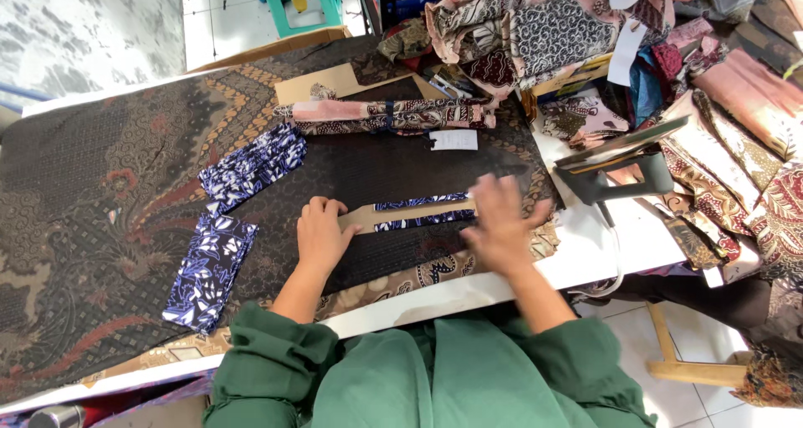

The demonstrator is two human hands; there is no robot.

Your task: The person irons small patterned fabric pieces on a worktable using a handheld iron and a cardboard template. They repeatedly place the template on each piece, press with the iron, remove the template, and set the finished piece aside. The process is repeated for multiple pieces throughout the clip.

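Blue-and-white patterned fabric strip, folded over a long tan cardboard template, lies across the middle of the dark batik-covered tabletop, just near of centre. Left hand sits flat on the left end of that template, fingers curled a little at the far edge, pressing it down. Right hand is on the right end of the strip, fingers spread wide and blurred with motion, palm down on the cloth. Green sleeves frame the near edge.

Off to the left, two folded blue-and-white floral fabric pieces: one farther away, one nearer, well apart from the hands. Beyond the strip lies a rolled bundle of pink and brown batik cloth with a small white paper tag just beside it. To the right, a dark grey clothes iron rests tilted at the tabletop's right edge, near the right hand but not touching. Heaps of mixed batik fabric fill the far right.
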